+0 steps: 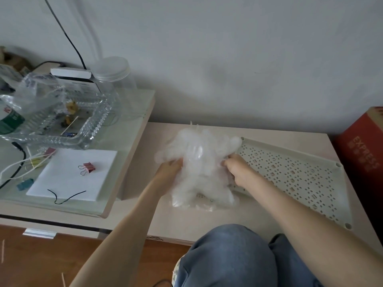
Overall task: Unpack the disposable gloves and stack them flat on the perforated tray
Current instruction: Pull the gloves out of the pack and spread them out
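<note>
A crumpled bundle of clear disposable gloves [200, 166] lies on the low beige table, over the left end of the pale perforated tray [294, 175]. My left hand [171, 172] grips the bundle's left side. My right hand [238, 169] grips its right side, above the tray's left end. The fingers of both hands are partly hidden in the plastic film. The gloves' fingers stick out upward and sideways from the bundle.
A glass-topped side table [128, 129] stands higher at the left, carrying a clear ridged dish [91, 125], a plastic jar [116, 73], white paper [72, 172], binder clips and cables. A red cardboard box [362, 150] is at the right. My knees in jeans [238, 257] are below.
</note>
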